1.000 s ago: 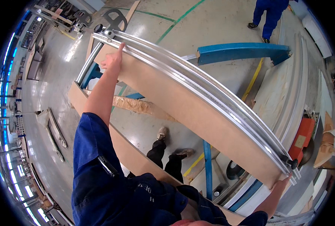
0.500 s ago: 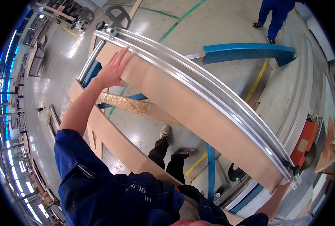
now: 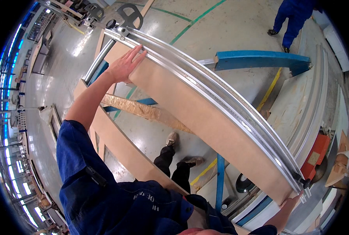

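A long tan board (image 3: 206, 121) runs diagonally from far left to near right, its far edge against a silver metal rail (image 3: 237, 107). My left hand (image 3: 124, 67) rests on the board's far-left end, fingers stretched out with the tips at the rail. At the near-right end my right hand (image 3: 289, 201) holds the board's corner, with the thumb side on top; its other fingers are partly hidden. A second tan board (image 3: 131, 154) lies closer to my body, roughly parallel to the first.
A wrapped brown bar (image 3: 147, 109) and a blue beam (image 3: 220, 176) show between the boards. Past the rail stands a blue curved arm (image 3: 260, 59). Grey handwheels (image 3: 129, 17) sit at the far left, an orange machine part (image 3: 315, 154) at right. Another person (image 3: 294, 19) stands far right.
The whole view has shifted slightly. Both hands stay at the ends of the board, the left hand's fingers a little closer together.
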A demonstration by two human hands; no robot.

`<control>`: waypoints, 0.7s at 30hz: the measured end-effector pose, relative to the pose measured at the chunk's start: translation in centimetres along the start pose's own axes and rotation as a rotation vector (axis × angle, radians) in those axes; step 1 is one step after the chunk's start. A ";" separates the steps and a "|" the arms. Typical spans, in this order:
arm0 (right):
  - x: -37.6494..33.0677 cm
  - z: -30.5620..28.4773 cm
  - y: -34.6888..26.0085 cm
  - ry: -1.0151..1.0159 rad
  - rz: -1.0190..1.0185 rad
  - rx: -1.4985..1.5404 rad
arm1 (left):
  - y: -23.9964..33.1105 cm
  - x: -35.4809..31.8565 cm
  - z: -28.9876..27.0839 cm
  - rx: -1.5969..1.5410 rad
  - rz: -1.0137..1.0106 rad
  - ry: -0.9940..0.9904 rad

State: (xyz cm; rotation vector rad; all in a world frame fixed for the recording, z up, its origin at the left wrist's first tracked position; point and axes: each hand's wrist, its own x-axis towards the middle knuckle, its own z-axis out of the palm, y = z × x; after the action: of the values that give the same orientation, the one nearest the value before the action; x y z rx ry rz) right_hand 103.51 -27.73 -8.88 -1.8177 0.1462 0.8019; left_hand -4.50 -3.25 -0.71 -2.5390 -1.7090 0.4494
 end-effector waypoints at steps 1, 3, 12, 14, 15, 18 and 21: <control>0.0 0.1 0.0 0.000 0.000 -0.002 | -0.2 -0.2 0.3 -0.011 0.006 0.008; 0.0 0.0 0.0 0.003 -0.001 -0.006 | -0.7 -0.6 0.7 -0.019 -0.035 -0.032; -0.3 -0.7 -0.1 0.017 0.000 -0.018 | -1.8 0.1 1.1 0.010 0.001 0.040; -0.3 -0.7 -0.1 0.019 0.001 -0.015 | -1.9 0.4 0.9 0.029 0.035 0.056; -0.2 -0.6 -0.1 0.019 0.001 -0.018 | -1.9 0.5 0.8 0.031 0.047 0.054; -0.2 -0.7 0.0 0.023 0.000 -0.021 | -2.0 0.9 0.4 0.082 0.060 0.001; -0.2 -0.9 0.0 0.024 0.000 -0.025 | -2.2 1.2 0.1 0.109 0.075 -0.040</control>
State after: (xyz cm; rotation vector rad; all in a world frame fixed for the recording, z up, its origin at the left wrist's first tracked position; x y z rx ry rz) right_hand 103.80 -28.54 -8.59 -1.8510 0.1525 0.7856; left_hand -6.08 -1.28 -0.67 -2.5396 -1.5601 0.5848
